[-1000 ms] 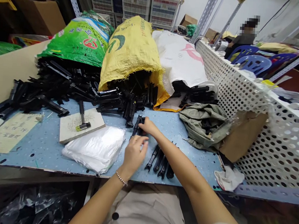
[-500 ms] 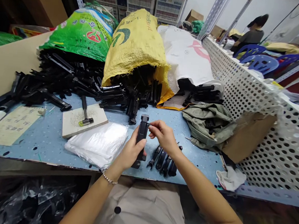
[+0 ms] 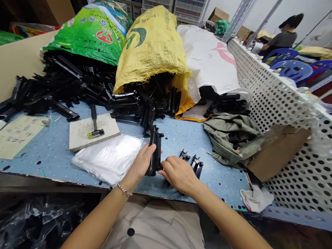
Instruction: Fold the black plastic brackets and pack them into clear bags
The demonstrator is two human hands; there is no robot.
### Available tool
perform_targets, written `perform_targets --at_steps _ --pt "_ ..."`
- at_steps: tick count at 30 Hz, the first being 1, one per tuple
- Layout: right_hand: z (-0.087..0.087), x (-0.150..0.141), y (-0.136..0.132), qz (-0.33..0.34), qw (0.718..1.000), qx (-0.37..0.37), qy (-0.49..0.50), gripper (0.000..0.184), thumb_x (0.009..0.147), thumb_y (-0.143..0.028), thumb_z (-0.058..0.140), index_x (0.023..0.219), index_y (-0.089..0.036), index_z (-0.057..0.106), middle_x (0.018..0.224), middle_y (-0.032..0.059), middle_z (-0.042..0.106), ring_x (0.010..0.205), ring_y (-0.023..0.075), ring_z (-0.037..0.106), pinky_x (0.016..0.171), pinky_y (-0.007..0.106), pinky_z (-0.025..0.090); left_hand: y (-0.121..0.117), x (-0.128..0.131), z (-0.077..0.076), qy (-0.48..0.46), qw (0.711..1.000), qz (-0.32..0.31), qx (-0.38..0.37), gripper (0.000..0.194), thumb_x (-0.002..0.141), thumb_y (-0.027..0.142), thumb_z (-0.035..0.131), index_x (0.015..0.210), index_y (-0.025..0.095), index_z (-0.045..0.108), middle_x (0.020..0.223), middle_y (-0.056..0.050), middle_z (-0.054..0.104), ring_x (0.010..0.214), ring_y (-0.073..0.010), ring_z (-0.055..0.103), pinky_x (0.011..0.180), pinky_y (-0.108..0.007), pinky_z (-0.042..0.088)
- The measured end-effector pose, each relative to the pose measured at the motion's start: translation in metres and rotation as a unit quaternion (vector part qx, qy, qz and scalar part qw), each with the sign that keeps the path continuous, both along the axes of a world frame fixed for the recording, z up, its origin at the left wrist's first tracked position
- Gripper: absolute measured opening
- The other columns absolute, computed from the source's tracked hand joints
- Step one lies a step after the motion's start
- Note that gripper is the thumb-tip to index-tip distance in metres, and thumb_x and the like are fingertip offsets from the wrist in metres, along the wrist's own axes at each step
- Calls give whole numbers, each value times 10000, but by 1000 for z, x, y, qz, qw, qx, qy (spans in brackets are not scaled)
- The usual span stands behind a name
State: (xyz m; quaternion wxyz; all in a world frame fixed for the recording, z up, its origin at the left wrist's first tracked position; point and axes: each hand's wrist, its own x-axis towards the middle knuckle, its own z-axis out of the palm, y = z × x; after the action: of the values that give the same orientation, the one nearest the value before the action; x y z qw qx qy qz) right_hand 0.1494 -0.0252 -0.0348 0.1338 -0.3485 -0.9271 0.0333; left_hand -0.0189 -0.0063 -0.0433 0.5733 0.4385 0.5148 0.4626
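Left hand [image 3: 142, 163] grips a black plastic part [image 3: 155, 154].
Right hand [image 3: 179, 175] sits just beside it on the blue workbench [image 3: 221, 182], its grip unclear.

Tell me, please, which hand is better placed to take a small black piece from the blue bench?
Probably the right hand: it sits just below the small black plastic pieces, while the left hand is wrapped around the long black plastic part.

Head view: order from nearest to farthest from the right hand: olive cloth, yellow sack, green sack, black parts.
1. Black plastic parts, just ahead of the right hand.
2. Olive cloth, rightward on the table.
3. Yellow sack, far ahead.
4. Green sack, ahead-left.
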Motion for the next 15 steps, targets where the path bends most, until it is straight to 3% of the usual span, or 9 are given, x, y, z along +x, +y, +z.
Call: perform_targets --at_steps 3,6,9,11,15 --pt "-4 5 12 34 999 -25 -29 414 995 -431 299 801 -168 554 761 69 585 682 181 528 601 291 335 5 -7 -11 72 997 -27 10 423 874 516 418 948 146 608 858 -68 681 797 -201 622 733 -300 486" --pt "0 -1 38 17 990 -133 -40 412 991 -463 296 809 -193 548 758 37 616 656 157 548 579 267 318 8 -11 -25 238 971 -27 18 399 921 437 325 917 149 602 857 -80 674 805 -205 614 715 -300 462" --pt "7 -29 78 -127 974 -186 23 404 987 -497 261 941 -215 545 880 40 664 774 177 606 643 263 365 5 2 -36 324 944 -63 7 335 921 354 352 899 153 619 805 -84 681 763 -212 626 685 -298 436" --pt "7 -55 108 -237 950 -191 73 461 954 -577 274 1112 -206 497 1042 90 667 906 234 624 721 303 404 -2 19 -40 349 933 -84 -4 283 900 325 414 905 152 638 775 -96 693 753 -232 644 674 -301 423" --pt "-4 -92 159 -332 896 -273 114 628 850 -675 429 1213 -162 445 1173 189 630 1097 338 580 872 405 412 -13 33 -38 416 900 -127 16 330 908 410 434 884 179 669 830 -109 709 815 -252 659 690 -301 418"
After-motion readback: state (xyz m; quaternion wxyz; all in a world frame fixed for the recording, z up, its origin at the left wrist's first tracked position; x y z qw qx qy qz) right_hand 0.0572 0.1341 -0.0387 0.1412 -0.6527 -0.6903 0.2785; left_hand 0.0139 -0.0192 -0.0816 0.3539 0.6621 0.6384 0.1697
